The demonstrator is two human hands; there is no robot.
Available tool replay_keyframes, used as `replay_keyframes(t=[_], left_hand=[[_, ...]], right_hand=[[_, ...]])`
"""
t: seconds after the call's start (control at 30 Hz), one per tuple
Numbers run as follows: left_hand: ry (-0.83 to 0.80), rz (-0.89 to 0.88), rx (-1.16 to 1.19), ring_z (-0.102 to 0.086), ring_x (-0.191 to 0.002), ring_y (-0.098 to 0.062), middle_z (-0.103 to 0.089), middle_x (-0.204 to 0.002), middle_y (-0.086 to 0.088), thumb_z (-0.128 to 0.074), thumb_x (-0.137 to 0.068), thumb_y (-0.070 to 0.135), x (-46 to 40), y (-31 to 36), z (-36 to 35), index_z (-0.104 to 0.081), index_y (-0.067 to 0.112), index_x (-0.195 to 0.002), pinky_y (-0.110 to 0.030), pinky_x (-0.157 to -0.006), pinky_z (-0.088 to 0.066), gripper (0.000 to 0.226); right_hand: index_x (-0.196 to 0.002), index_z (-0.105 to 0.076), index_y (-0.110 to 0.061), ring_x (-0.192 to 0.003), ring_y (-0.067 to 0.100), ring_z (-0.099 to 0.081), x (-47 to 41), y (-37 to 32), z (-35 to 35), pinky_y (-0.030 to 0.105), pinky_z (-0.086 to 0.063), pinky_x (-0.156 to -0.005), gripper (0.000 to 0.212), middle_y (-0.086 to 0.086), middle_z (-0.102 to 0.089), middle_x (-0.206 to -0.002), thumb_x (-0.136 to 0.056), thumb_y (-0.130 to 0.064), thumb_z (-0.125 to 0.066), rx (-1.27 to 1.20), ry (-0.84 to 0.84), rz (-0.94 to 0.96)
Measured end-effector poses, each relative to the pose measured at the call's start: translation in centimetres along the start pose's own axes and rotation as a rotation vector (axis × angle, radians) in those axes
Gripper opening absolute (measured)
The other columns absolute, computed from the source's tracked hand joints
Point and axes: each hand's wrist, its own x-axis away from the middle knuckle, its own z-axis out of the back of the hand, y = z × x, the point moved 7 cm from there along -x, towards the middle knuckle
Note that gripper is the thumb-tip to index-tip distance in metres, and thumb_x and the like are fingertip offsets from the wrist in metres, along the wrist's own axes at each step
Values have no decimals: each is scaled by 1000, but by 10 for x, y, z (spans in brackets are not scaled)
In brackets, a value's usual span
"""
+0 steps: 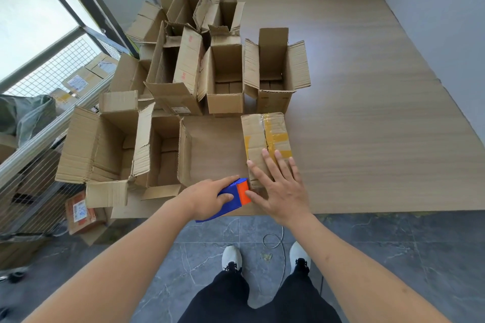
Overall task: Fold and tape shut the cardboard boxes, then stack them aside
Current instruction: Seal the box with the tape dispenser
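- Wood-look table top [354, 113] under you, pale walls behind it, grey stone-pattern floor at your feet.
- Your right hand [282, 189] lies flat on the near end of the closed box [265, 139], fingers straight and spread, pressing down on the flaps.
- Your left hand [210, 198] is wrapped around the blue tape dispenser [231, 200], forefinger stretched along its top, thumb across its side.
- That dispenser's orange front end sits right against the near left corner of the closed box, touching your right thumb.
- The closed box lies at the table's near edge; its flaps meet along a centre seam, with yellowish tape strips running lengthwise and across the right flap.
- Just beyond the closed box stands an open carton [275, 71], flaps up; to its left a second open carton [225, 78], just beside it.
- Further left of the closed box, a tall carton [175, 73] tilts over, red print on its side.
- Left of the closed box, past a bare patch of table, two wide open cartons [126, 147] stand side by side, flaps splayed.
- More open cartons [199, 5] are heaped at the far left of the table.
- Beyond all those, well left of the closed box, a wire-mesh cage [52, 73] holds labelled parcels.
- Nearest you: dark trousers, white shoes [231, 257].
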Motion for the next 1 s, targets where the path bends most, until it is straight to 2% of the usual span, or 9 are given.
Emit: replay_keyframes(t=[0.2, 0.3, 0.4, 0.53, 0.67, 0.77, 0.87, 0.93, 1.0], left_hand=[[-42, 162, -33, -59, -106, -27, -63, -129, -6, -34, -107, 48, -6, -36, -10, -29, 40, -155, -43, -96, -48, 49], [24, 117, 43, -60, -97, -25, -64, -117, -6, -35, -106, 49, -2, -34, -9, -26, 47, -152, -42, -91, -50, 47], [145, 58, 141, -60, -91, -23, -59, -105, -6, -38, -105, 51, 0, -26, 5, -20, 54, -150, -43, -89, -51, 49], [189, -91, 294, -59, -94, -13, -59, -111, 0, -46, -106, 42, 13, -9, 32, -20, 53, -152, -34, -88, -50, 54], [153, -170, 461, -60, -87, -18, -62, -103, -2, -54, -105, 35, 24, -2, 45, -19, 59, -152, -31, -83, -50, 63], [143, -176, 567, -62, -90, -20, -63, -103, -2, -56, -104, 34, 31, 7, 56, -22, 58, -152, -34, -87, -52, 62], [152, -174, 645, -64, -95, -19, -64, -106, 2, -57, -104, 34, 35, 12, 67, -28, 58, -149, -36, -89, -54, 59], [145, -179, 682, -65, -98, -21, -66, -105, 5, -60, -103, 32, 37, 13, 74, -33, 61, -145, -41, -92, -55, 58], [125, -183, 669, -66, -99, -19, -67, -106, 9, -62, -102, 30, 38, 13, 79, -36, 63, -143, -43, -94, -55, 58]], right_hand=[[-159, -22, -48, -158, 25, -12, 0, -2, 5, 51, -11, -126, 66, -4, -16, -171, -99, -71, -34, -26, -29, -26], [-154, -35, -46, -157, 29, -13, -6, -8, 10, 54, -9, -126, 64, -2, -22, -169, -92, -63, -41, -65, -80, -79], [-140, -50, -29, -154, 38, -22, -16, -8, 20, 57, -14, -126, 66, 6, -37, -162, -76, -39, -64, -64, -101, -101], [-138, -44, -12, -149, 38, -31, -15, 25, 35, 50, -19, -126, 85, 10, -49, -140, -62, -3, -79, -8, -124, -126], [-151, -36, -16, -136, 36, -42, -10, 55, 41, 49, -20, -123, 106, 13, -41, -137, -59, -17, -88, 86, -163, -88], [-157, -34, -26, -123, 31, -45, -17, 49, 44, 55, -25, -121, 89, 7, -39, -126, -79, -37, -76, 79, -191, -89], [-151, -46, -33, -119, 32, -49, -25, 50, 44, 57, -24, -122, 77, 6, -42, -125, -80, -12, -70, -12, -167, -90], [-134, -64, -33, -114, 33, -54, -27, 56, 45, 59, -31, -119, 71, 6, -53, -119, -72, 1, -67, -43, -44, 11], [-107, -76, -26, -104, 31, -60, -25, 59, 53, 55, -39, -115, 40, 4, -62, -107, -79, -5, -56, -46, 134, 95]])
